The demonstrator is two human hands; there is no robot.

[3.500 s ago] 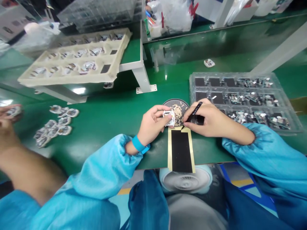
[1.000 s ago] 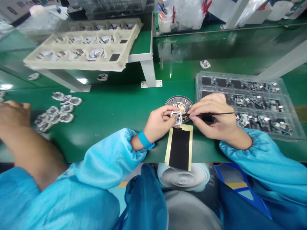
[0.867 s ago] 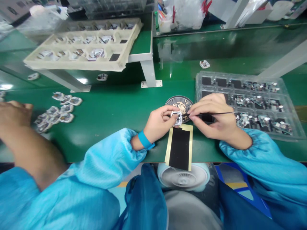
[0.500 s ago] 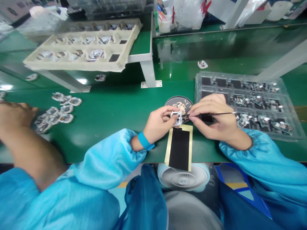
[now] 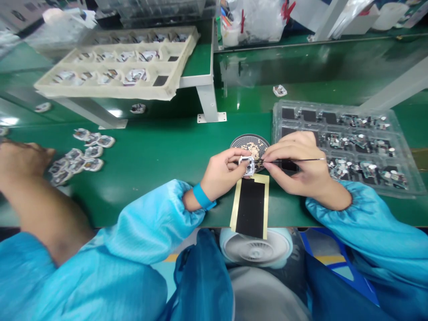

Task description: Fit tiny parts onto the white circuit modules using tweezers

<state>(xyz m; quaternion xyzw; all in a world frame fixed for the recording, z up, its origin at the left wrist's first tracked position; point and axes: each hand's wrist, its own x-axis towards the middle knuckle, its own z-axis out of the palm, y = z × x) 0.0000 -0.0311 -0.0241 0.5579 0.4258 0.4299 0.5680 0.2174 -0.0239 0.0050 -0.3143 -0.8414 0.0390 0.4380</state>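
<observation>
My left hand (image 5: pixel 224 171) pinches a small white housing (image 5: pixel 248 166) with dark parts inside, held above the table. In my right hand (image 5: pixel 296 162) is a thin dark tool (image 5: pixel 306 159), perhaps tweezers, gripped like a pen; its tip points left and reaches the housing's right side. Whether the tip touches a part inside is too small to tell. Behind the hands sits a round black dish (image 5: pixel 239 141) holding many tiny tan pieces (image 5: pixel 254 148). Below the housing a black pad (image 5: pixel 250 207) edged with yellow tape lies at the table's front edge.
A clear plastic tray (image 5: pixel 409 167) of small circuit assemblies stands at right. On a raised shelf at left is a beige compartment tray (image 5: pixel 167 91). Several white housings (image 5: pixel 75 160) lie on the green table (image 5: pixel 160 156), near another person's hand (image 5: pixel 25 158). One more housing (image 5: pixel 280 90) lies farther back.
The view has shifted very slightly. Both hands keep their hold on the housing and the thin tool, with almost no other visible movement.
</observation>
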